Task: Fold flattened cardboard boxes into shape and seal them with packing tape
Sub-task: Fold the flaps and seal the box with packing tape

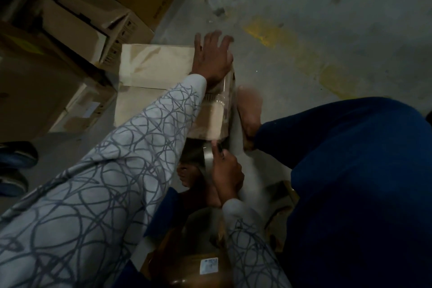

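- Currently the step looks like laying a strip of tape along the top seam of the box (154, 70), which stands on the concrete floor (304, 7) in front of the person.
- The left hand (211, 58) lies flat on the far end of the box top, fingers spread, apparently pinning the clear tape strip (221, 103) where it starts.
- The right hand (228, 172) is curled round the tape roll (208, 155) just off the near edge of the box, closer to the body.
- To do this well, the roll should probably be held taut, low and in line with the seam. Meanwhile the left hand presses down so the strip neither lifts nor wrinkles.
- A bare foot (249, 110) rests just beside the box's right side, and more boxes (81, 25) are stacked to the left.
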`<state>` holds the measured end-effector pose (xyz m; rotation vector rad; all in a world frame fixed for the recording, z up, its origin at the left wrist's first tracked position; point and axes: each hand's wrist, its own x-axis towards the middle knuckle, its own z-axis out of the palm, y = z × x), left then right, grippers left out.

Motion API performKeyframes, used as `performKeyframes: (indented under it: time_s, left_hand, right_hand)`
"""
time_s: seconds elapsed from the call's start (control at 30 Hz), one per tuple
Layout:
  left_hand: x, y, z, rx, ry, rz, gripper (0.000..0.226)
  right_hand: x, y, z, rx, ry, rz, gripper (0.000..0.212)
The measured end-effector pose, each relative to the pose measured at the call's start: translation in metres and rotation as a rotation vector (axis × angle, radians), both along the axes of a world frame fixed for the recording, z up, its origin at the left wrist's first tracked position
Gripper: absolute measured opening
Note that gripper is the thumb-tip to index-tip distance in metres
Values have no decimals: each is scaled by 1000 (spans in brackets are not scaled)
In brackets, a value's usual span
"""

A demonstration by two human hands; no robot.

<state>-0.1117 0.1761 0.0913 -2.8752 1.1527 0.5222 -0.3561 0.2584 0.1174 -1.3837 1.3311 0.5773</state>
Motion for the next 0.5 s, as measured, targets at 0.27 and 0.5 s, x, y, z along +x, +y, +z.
performKeyframes:
  time_s: [0.27,0.5]
  left_hand:
    - [-107,73,-10,-150,-119,108,71]
    - [-93,80,-5,-58,-175,125,72]
  right_hand:
    - [0,7,-15,51,-51,-13,59]
    - [1,14,-1,230,-24,-276,81]
